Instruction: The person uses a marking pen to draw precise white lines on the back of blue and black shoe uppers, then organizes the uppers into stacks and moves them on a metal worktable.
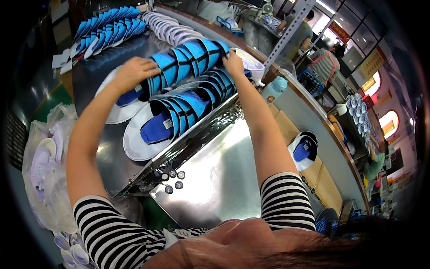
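Two long rows of nested cap fronts with white peaks and blue-and-black bands lie side by side on a dark metal tabletop (121, 157). My left hand (135, 74) rests fingers-down at the near left end of the farther row (192, 58), above its white peak. At that row's right end, my right hand (233, 63) has its fingers curled round the edge, so the row lies between my hands. The nearer row (190, 107) is untouched, its end peak (136, 141) toward me. My left thumb and the undersides of my fingers are hidden.
Blue pieces (109, 29) and white curved pieces (172, 28) are lined up at the back. Small dark round parts (179, 184) sit on the shiny metal surface (210, 175). A light-blue bottle (274, 88) and a single cap front (303, 150) are at right. A plastic bag (47, 157) hangs left.
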### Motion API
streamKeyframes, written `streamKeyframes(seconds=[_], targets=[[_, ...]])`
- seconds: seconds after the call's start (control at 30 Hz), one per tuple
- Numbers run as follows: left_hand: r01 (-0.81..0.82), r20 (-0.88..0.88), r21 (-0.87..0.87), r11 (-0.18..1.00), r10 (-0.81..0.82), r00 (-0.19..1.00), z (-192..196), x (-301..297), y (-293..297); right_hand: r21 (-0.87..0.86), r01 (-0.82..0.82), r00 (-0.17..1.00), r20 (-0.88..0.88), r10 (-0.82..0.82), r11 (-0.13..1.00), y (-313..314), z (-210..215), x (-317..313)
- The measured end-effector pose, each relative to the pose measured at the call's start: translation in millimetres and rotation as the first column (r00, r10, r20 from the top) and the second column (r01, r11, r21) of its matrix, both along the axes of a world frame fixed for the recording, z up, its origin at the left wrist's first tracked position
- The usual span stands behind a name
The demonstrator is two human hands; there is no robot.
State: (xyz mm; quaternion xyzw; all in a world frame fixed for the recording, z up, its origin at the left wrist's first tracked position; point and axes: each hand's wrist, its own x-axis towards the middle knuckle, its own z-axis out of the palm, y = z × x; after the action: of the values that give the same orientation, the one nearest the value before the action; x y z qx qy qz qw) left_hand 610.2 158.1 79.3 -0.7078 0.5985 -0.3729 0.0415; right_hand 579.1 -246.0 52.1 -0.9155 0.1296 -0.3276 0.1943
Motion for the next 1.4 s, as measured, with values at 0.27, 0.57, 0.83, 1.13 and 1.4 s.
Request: streamKeyframes(seconds=[0.27,0.57,0.83,1.13,1.4], targets=[[-0.103,-0.263,-0.013,0.995,0.096,0.96,-62,4,-10,-0.142,-0.095,0.995,-0.007,0.095,0.985,-22,-14,-52],[-0.219,-0.404,-0.151,0.964,0.142,0.903,-66,-13,8,-0.236,0.312,0.839,-0.387,-0.383,0.921,-203,3,-404],[-0.271,-0.363,-0.21,0.939,0.182,0.914,-53,-38,39,-0.219,0.445,0.67,-0.562,-0.485,0.868,-265,-47,-485],[-0.129,-0.7,-0.214,0.968,-0.06,0.712,8,-165,-25,-0.014,0.577,0.784,-0.27,-0.558,0.817,-265,-73,-439],[0.039,-0.943,-0.33,0.943,-0.331,0.016,13,-303,-202,0.012,-0.007,0.998,0.058,0.006,1.0,-1,65,-397]])
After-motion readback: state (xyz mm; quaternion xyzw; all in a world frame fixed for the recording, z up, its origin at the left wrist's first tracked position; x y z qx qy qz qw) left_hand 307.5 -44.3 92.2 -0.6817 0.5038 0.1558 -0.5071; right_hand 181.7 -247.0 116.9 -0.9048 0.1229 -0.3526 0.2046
